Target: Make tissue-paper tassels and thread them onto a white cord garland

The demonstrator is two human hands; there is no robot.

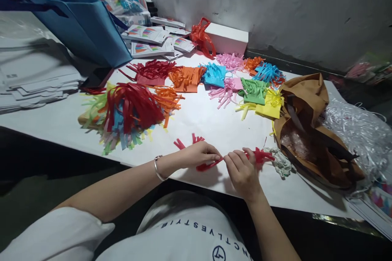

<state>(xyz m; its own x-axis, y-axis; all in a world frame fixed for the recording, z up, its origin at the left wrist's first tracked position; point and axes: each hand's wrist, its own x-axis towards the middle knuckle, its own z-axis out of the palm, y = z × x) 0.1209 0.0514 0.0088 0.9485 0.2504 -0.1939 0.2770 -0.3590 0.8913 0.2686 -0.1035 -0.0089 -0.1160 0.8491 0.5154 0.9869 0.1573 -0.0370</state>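
Observation:
A strip of red fringed tissue paper, a tassel (208, 166), stretches between my hands just above the white tabletop (196, 116). My left hand (199, 154), with a bracelet at the wrist, pinches it near its middle. Close beside it, my right hand (242, 171) has its fingers curled around the other part. Cut red ends stick out past both hands, to the upper left and to the right. My palms hide some of the paper. Just right of my right hand lies a crumpled pale greenish cloth or glove (282, 163).
A pile of multicoloured tassels (131, 110) lies left, and folded fringed bundles, such as an orange one (187, 79) and a green one (254, 91), arc across the back. A brown bag (306, 130) stands right; a blue bag (82, 28), flat boxes (150, 47) and a white box (228, 38) stand behind.

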